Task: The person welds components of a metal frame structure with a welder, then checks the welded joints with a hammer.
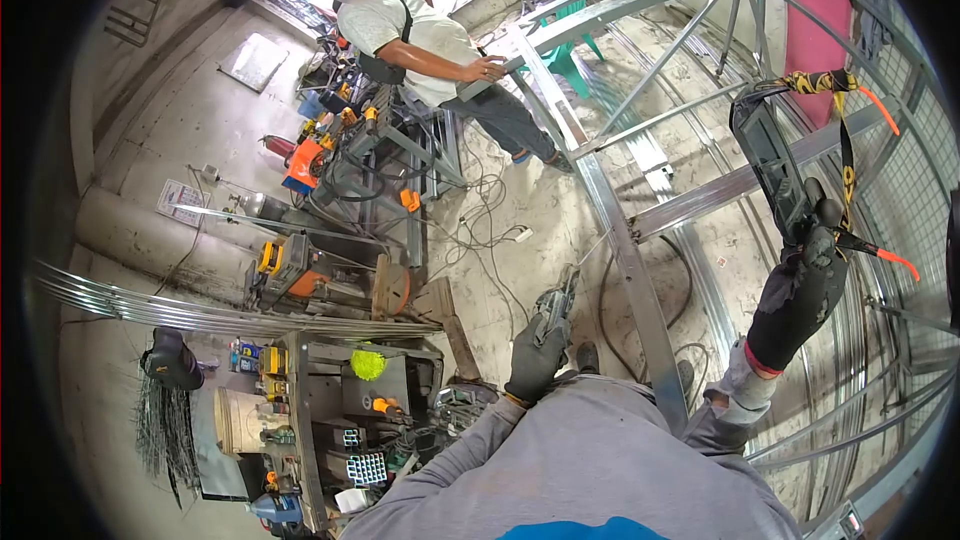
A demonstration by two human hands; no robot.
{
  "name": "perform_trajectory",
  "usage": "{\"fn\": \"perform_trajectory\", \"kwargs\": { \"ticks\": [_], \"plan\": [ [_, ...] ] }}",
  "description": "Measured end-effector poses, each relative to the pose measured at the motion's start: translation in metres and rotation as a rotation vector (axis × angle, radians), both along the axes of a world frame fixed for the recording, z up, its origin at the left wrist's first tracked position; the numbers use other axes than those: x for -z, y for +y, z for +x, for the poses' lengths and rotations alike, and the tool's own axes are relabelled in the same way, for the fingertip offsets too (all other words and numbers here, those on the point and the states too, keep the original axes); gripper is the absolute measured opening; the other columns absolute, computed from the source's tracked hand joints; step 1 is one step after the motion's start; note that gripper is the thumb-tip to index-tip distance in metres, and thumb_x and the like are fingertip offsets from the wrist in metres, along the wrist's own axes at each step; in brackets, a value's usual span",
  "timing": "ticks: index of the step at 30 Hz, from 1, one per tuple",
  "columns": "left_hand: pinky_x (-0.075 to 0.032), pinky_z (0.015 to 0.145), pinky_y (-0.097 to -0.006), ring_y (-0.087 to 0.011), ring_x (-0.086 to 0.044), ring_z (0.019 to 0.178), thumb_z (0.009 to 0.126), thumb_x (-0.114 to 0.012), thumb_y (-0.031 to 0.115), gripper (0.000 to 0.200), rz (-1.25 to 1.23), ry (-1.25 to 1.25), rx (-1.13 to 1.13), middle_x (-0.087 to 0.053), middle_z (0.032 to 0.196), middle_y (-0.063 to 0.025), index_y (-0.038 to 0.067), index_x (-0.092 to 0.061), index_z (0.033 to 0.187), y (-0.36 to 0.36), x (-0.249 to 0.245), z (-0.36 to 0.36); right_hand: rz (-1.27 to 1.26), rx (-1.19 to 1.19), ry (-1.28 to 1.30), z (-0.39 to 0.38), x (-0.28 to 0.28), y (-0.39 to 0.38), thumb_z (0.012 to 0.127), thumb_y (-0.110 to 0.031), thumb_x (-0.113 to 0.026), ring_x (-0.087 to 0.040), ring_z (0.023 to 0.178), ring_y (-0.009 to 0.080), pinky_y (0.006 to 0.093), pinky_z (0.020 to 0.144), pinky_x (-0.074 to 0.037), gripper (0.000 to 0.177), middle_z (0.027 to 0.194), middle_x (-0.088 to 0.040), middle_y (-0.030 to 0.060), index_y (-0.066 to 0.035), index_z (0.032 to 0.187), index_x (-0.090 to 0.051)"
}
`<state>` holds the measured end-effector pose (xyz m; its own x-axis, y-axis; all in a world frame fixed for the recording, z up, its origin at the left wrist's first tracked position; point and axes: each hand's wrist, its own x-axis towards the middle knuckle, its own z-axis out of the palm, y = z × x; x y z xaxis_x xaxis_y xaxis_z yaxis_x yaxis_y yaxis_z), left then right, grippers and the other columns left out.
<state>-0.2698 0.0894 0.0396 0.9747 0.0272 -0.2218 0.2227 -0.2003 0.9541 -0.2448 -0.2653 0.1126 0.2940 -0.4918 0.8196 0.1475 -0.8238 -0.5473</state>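
Note:
My left hand [537,365], in a dark grey glove, is closed around a metal welding electrode holder [558,302]. A thin rod runs from its jaws up to the edge of a grey steel beam [632,285] of the frame. Out to the right, my right hand [822,248] wears a dark glove with a black cuff and grips a black welding mask [765,145] seen edge-on. The mask has a yellow-and-black headband [820,82] and orange strips. Between my hands, the beam slants down past my body.
A person [425,35] stands across the frame, one hand on its steel bar [540,75]. At left are a cluttered workbench [300,390], long metal bars [200,312] and a cut-off saw [300,270]. Cables [485,200] lie on the floor. A green chair [572,35] stands behind.

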Motion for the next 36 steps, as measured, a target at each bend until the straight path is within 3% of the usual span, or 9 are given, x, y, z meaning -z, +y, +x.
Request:
{"fn": "perform_trajectory", "kwargs": {
  "ticks": [5, 7, 11, 16, 29, 31, 32, 34, 36],
  "plan": [
    [-0.044, 0.05, -0.0257, -0.0095, -0.055, 0.055, 0.104, -0.06, 0.019, 0.022, 0.013, -0.027, 0.014, -0.064, 0.077, -0.0046, -0.002, -0.063, 0.11, 0.0, -0.001, -0.003, 0.123, -0.086, 0.014, 0.001, 0.006, -0.003, 0.107, -0.006, -0.054, -0.065, 0.101, 0.0266, 0.0345, 0.082, -0.055, 0.03, 0.115, -0.063, 0.016, -0.002, 0.137, -0.06],
    [-0.044, 0.05, -0.0257, -0.0094, -0.055, 0.056, 0.104, -0.059, 0.019, 0.022, 0.008, -0.023, 0.011, -0.064, 0.078, -0.0046, -0.001, -0.063, 0.111, 0.0, -0.002, -0.003, 0.089, -0.11, -0.116, 0.003, -0.003, -0.001, 0.093, 0.01, -0.062, -0.066, 0.09, 0.0312, 0.0384, 0.076, -0.055, 0.04, 0.106, -0.065, 0.0155, -0.002, 0.13, -0.065],
    [-0.044, 0.05, -0.0259, -0.0093, -0.055, 0.056, 0.104, -0.059, 0.018, 0.021, -0.008, -0.018, 0.012, -0.064, 0.079, -0.0044, -0.001, -0.062, 0.111, -0.001, -0.004, -0.004, 0.067, -0.049, -0.056, 0.002, -0.002, -0.003, 0.093, 0.009, -0.062, -0.066, 0.089, 0.0315, 0.0387, 0.075, -0.055, 0.039, 0.103, -0.066, 0.0153, -0.002, 0.131, -0.064],
    [-0.044, 0.05, -0.0262, -0.0084, -0.055, 0.057, 0.095, -0.067, 0.014, 0.019, 0.048, -0.034, -0.013, -0.06, 0.071, -0.0008, 0.001, -0.064, 0.109, -0.002, -0.006, -0.007, -0.102, 0.093, -0.023, 0.004, -0.005, -0.008, 0.094, 0.009, -0.063, -0.066, 0.088, 0.0318, 0.0391, 0.075, -0.054, 0.036, 0.101, -0.066, 0.0153, -0.001, 0.128, -0.065],
    [-0.044, 0.05, -0.0271, -0.0098, -0.056, 0.057, 0.093, -0.067, 0.013, 0.017, 0.046, 0.017, -0.052, -0.061, 0.07, -0.0018, 0.002, -0.063, 0.105, -0.003, -0.008, -0.012, -0.106, 0.071, -0.026, 0.003, 0.003, -0.008, 0.093, 0.008, -0.063, -0.067, 0.093, 0.0325, 0.0388, 0.078, -0.055, 0.04, 0.11, -0.067, 0.0161, -0.002, 0.132, -0.064],
    [-0.044, 0.05, -0.027, -0.0097, -0.056, 0.057, 0.093, -0.067, 0.013, 0.017, 0.022, 0.037, -0.058, -0.061, 0.07, -0.0017, 0.003, -0.062, 0.105, -0.002, -0.006, -0.013, 0.353, -0.191, -0.07, 0.004, 0.009, -0.005, 0.095, 0.007, -0.062, -0.067, 0.092, 0.031, 0.0381, 0.076, -0.055, 0.037, 0.11, -0.066, 0.0155, -0.003, 0.131, -0.064],
    [-0.044, 0.05, -0.027, -0.0097, -0.056, 0.057, 0.093, -0.067, 0.013, 0.017, 0.021, 0.036, -0.058, -0.061, 0.07, -0.0017, 0.003, -0.062, 0.105, -0.001, -0.006, -0.013, 0.353, -0.191, -0.071, 0.004, 0.008, -0.006, 0.095, 0.007, -0.062, -0.067, 0.092, 0.031, 0.0381, 0.076, -0.055, 0.037, 0.11, -0.066, 0.0155, -0.003, 0.131, -0.064],
    [-0.043, 0.049, -0.0269, -0.0096, -0.056, 0.056, 0.093, -0.067, 0.013, 0.017, 0.037, 0.02, -0.053, -0.061, 0.07, -0.0017, 0.002, -0.062, 0.105, -0.002, -0.007, -0.013, -0.038, -0.002, -0.076, 0.006, -0.004, -0.003, 0.098, 0.005, -0.06, -0.067, 0.092, 0.0294, 0.037, 0.073, -0.055, 0.033, 0.11, -0.066, 0.0151, -0.003, 0.13, -0.064],
    [-0.043, 0.049, -0.0269, -0.0096, -0.056, 0.056, 0.093, -0.067, 0.013, 0.017, 0.025, 0.021, -0.053, -0.061, 0.071, -0.0018, 0.002, -0.062, 0.105, -0.003, -0.01, -0.013, -0.039, 0.009, -0.063, 0.006, -0.004, -0.002, 0.099, 0.005, -0.059, -0.067, 0.091, 0.0289, 0.0366, 0.072, -0.055, 0.032, 0.109, -0.065, 0.0151, -0.004, 0.13, -0.064]
  ]
}}
